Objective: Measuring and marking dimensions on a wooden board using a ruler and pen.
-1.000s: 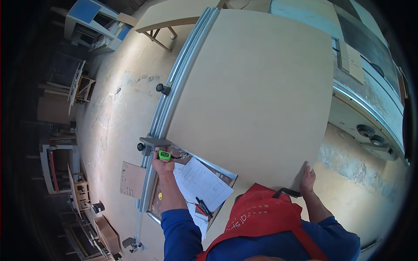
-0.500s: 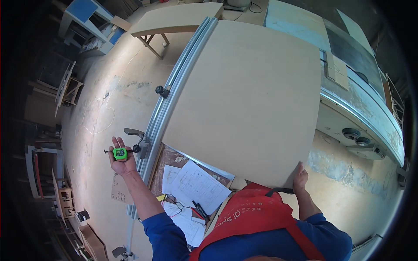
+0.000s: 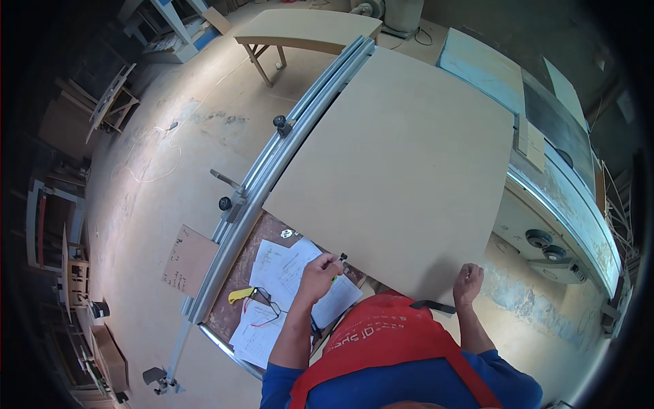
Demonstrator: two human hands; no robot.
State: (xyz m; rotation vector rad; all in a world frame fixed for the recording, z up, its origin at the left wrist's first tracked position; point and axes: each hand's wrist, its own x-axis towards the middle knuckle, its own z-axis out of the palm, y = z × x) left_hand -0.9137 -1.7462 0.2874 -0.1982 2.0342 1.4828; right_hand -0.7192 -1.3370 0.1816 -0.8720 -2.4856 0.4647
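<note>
My left hand (image 3: 319, 278) is closed over the papers (image 3: 289, 262) at the near left of a large tan board (image 3: 402, 150). A sliver of the green tape measure (image 3: 336, 278) shows between its fingers; the rest is hidden by the hand. A small black piece (image 3: 343, 257) sticks out past the fingertips. My right hand (image 3: 468, 283) is curled shut by the board's near right corner, casting a shadow on the board. Whether it holds anything is hidden, and I cannot tell if it touches the board.
An aluminium fence (image 3: 252, 198) with black knobs runs along the board's left edge. Eyeglasses (image 3: 267, 305) and a yellow item (image 3: 240, 295) lie on the papers. To the right stands a machine body (image 3: 545, 211) with round dials. A curved-edge table (image 3: 306, 28) stands beyond.
My left hand has swung right, from beyond the fence to over the papers, turning over and closing around the tape measure. My right hand, earlier straight-fingered at the board's edge, has curled up.
</note>
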